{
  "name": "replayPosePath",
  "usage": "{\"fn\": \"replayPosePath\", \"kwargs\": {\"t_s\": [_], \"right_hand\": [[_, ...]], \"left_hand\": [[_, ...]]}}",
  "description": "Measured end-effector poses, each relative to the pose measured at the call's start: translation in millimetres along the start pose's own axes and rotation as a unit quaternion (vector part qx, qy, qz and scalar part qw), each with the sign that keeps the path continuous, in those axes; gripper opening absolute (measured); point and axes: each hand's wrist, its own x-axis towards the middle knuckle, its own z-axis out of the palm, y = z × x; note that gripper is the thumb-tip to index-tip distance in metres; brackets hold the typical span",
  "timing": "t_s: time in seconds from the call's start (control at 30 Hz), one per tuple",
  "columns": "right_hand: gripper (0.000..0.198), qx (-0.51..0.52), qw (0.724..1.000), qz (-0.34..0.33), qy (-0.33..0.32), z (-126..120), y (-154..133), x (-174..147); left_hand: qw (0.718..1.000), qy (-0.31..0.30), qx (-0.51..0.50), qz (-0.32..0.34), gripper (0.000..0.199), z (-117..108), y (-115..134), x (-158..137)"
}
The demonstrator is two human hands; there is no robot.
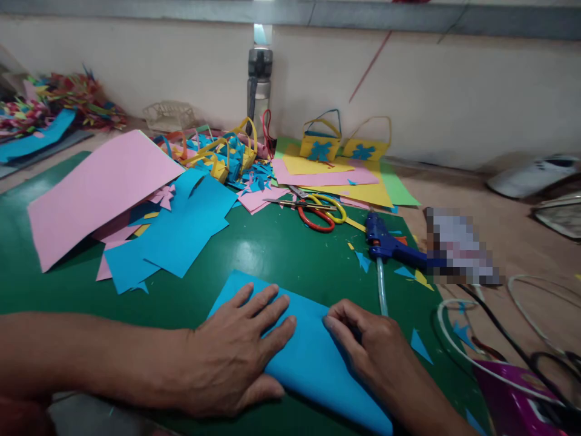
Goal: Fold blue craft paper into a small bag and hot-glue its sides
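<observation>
A sheet of blue paper (313,357), seemingly folded over along its near side, lies on the green board (254,248) in front of me. My left hand (245,348) rests flat on the paper's left part, fingers spread. At its right part, my right hand (367,333) is closed, with thumb and forefinger pinching the paper near its upper right edge; the other fingers curl under and are partly hidden. Beyond the right hand lies a blue glue gun (385,242) with a clear glue stick in its back. Scissors with red and yellow handles (318,212) lie farther back.
Pink sheets (104,194) and blue sheets (181,224) pile up at left. Small paper bags (320,145) stand by the wall, near scraps and a bottle (261,85). At right are a blurred-out flat object (463,245), cables and a purple box (512,393).
</observation>
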Motion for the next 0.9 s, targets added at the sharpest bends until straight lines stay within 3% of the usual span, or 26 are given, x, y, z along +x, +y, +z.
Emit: {"fn": "replayPosePath", "kwargs": {"t_s": [0.13, 0.33, 0.47, 0.9], "right_hand": [[0.027, 0.022, 1.0, 0.02, -0.005, -2.8, 2.4, 2.0], [0.027, 0.097, 0.989, 0.1, -0.045, -12.4, 5.4, 8.8], [0.027, 0.092, 0.986, 0.129, -0.055, -11.3, 7.7, 9.7], [0.031, 0.059, 0.993, 0.101, -0.021, -3.3, 12.9, 7.2]], "left_hand": [[0.999, -0.014, -0.037, -0.014, 0.066, 4.2, -6.5, 6.5], [0.999, -0.008, -0.046, -0.009, 0.07, 6.9, -11.2, 7.0], [0.999, -0.004, -0.04, -0.003, 0.071, 10.3, -13.3, 7.6], [0.998, -0.006, -0.052, -0.023, 0.073, 5.9, -15.5, 10.7]]}}
